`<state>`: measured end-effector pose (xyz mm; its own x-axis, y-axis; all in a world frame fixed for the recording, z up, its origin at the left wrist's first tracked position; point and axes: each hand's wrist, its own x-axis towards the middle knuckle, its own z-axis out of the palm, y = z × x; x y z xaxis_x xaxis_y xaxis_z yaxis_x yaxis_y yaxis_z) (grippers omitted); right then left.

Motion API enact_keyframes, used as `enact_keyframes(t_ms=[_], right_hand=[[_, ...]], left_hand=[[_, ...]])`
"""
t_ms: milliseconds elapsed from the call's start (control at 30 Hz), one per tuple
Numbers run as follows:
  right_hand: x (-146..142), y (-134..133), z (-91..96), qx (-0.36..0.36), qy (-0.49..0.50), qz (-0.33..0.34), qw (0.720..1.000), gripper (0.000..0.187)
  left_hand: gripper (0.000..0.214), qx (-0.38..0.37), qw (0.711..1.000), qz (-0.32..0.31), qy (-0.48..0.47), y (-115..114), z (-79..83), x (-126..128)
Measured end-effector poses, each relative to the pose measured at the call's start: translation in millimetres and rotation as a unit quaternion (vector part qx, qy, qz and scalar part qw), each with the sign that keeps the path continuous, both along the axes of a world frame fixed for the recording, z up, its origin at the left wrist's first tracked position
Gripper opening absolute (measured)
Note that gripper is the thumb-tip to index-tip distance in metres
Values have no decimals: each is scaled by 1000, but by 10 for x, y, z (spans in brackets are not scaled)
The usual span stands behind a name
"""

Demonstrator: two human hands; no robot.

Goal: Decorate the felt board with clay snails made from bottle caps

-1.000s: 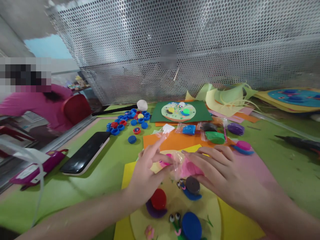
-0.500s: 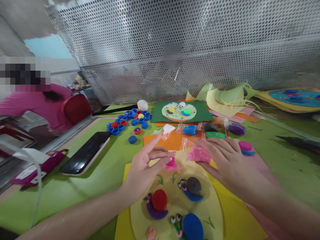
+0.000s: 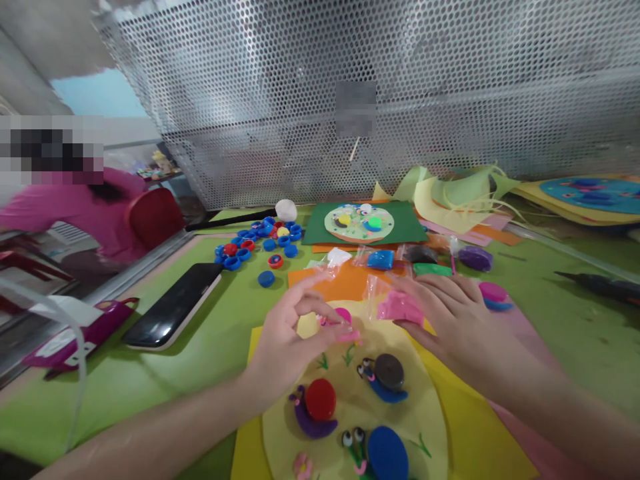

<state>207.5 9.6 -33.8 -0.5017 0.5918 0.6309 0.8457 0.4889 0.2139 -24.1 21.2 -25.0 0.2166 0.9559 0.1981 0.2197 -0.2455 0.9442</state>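
My left hand (image 3: 300, 337) is over the upper part of a pale yellow paper oval (image 3: 345, 400), thumb and index tips pinched together beside a pink clay snail (image 3: 342, 315) with a pink cap shell. Anything between those tips is too small to make out. My right hand (image 3: 455, 320) grips a clear bag of pink clay (image 3: 399, 308) with thumb and fingers. Lower on the oval are clay snails with a red cap (image 3: 321, 400), a dark grey cap (image 3: 389, 371) and a blue cap (image 3: 388, 453), plus a pink flower (image 3: 302, 465).
Bottle caps (image 3: 243, 254) lie in a pile at the left, near a phone (image 3: 175, 307). Bagged blue clay (image 3: 381, 259) and purple clay (image 3: 475, 258) lie behind my hands. A dark pointed tool (image 3: 600, 287) is at the right. A person in pink (image 3: 95, 213) sits far left.
My left fingertips have shifted down slightly from the pink cap toward the snail's body, leaving more of the cap showing. My right hand stays at the pink clay bag.
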Motion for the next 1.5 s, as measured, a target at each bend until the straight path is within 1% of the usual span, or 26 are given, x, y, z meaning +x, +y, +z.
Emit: enact_keyframes(t_ms=[67,167,267,400,500,667,800,933,1100,1300,1433,1500], right_hand=[[-2,5,7,4,-6,-5,1000,31],[5,21,6,8,-13,-11,1000,30],[30,47,-15,-10,-10,-22,1000,32],[73,88,-67,-36,-3,-38,999,35],[95,111,-100,-31,-7,-45,998,34],[116,132,-107,-30,-12,-55,998,33],[133,150,-105,-23,-32,-69,997,31],[156,172,-128,-16,-43,-78,996,32],[191,206,-167,-29,-53,-94,994,33],[219,222,-157,-29,-83,-127,988,32],[221,211,-129,-37,-94,-163,981,28],[218,199,-121,-41,-91,-169,981,27]], left_hand=[[56,11,1000,-11,5,-7,4,-6],[59,21,999,-28,-7,-18,18,-10],[62,21,999,-34,-7,-26,27,-8],[54,23,999,-26,1,-26,11,-10],[51,29,999,-19,10,-26,-4,-11],[52,42,998,-35,2,-23,-6,-13],[45,39,999,-34,2,-13,0,-14],[52,50,998,-27,-1,-18,12,-5],[50,51,998,-23,2,-33,27,8],[39,42,999,-18,-6,-40,26,0],[20,28,999,-16,7,-35,33,1],[16,17,1000,-13,8,-31,38,7]])
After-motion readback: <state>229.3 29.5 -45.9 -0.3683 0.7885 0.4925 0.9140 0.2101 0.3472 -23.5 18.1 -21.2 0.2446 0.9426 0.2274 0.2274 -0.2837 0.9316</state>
